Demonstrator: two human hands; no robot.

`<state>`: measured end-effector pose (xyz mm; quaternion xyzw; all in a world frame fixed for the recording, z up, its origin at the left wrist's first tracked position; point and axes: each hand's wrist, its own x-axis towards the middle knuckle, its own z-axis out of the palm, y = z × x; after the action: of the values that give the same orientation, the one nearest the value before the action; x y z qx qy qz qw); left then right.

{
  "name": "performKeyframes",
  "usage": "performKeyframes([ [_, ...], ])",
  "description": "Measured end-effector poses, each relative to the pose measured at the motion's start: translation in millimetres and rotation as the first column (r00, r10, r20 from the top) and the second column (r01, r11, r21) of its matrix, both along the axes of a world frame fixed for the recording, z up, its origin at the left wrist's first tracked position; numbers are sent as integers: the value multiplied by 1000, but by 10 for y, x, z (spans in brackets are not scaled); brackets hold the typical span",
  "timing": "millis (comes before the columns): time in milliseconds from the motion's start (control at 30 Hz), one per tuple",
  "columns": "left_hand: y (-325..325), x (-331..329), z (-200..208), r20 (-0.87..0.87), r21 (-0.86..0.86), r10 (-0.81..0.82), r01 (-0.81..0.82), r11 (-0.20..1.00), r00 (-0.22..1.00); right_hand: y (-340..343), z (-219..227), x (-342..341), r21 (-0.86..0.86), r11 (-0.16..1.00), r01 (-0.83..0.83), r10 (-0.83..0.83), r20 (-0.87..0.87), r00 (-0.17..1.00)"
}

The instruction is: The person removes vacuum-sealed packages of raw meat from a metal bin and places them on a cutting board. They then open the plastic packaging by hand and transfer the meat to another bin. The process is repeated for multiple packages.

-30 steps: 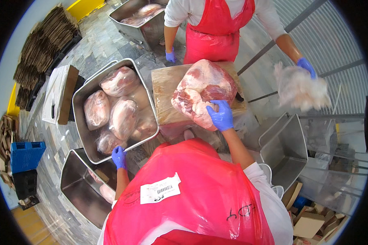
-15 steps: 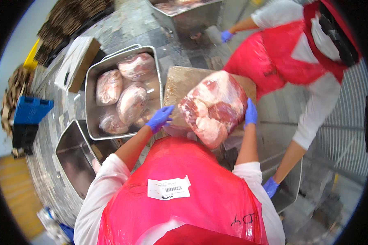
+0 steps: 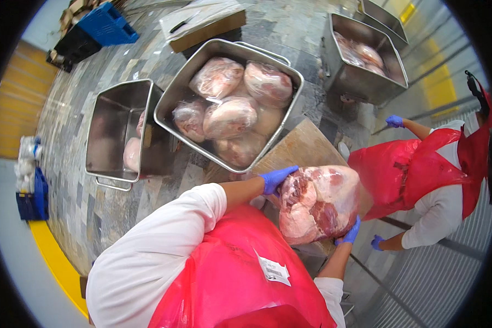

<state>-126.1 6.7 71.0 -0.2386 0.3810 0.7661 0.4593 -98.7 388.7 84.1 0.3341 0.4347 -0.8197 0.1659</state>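
A large cut of raw meat [image 3: 322, 203], pink with pale fat, is held between my two hands at the near end of a brown cutting board [image 3: 303, 143]. My left hand [image 3: 279, 180], in a purple glove, grips its upper left edge, the fingertips partly hidden behind it. Gloved the same way, my right hand [image 3: 351, 232] holds its lower right edge. Left of the board stands a metal tub [image 3: 246, 53] holding several pieces of meat in clear wrap [image 3: 230, 117].
A second metal tub [image 3: 112, 128] with wrapped meat stands at left. Beyond the tubs is a box [image 3: 213, 27] with white sheeting. Another meat tub [image 3: 361, 82] stands far right. A co-worker in a red apron [image 3: 388, 172] stands close on the right, arms apart.
My left hand, earlier open and apart from the meat, now grips it. The meat has shifted toward the board's near end. My view has turned, and the co-worker appears farther right.
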Motion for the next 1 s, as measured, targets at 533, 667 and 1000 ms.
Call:
performKeyframes([
  [533, -73, 238, 233, 47, -8, 425, -425, 905, 904, -108, -105, 14, -184, 982, -33, 46, 66, 997],
  [667, 14, 235, 340, -47, 272, 568, -537, 798, 821, -85, -223, -31, -246, 968, -47, 54, 21, 998],
  [1000, 417, 319, 128, -43, 322, 666, -621, 715, 745, 343, -552, -290, -195, 971, -141, 131, -64, 989],
])
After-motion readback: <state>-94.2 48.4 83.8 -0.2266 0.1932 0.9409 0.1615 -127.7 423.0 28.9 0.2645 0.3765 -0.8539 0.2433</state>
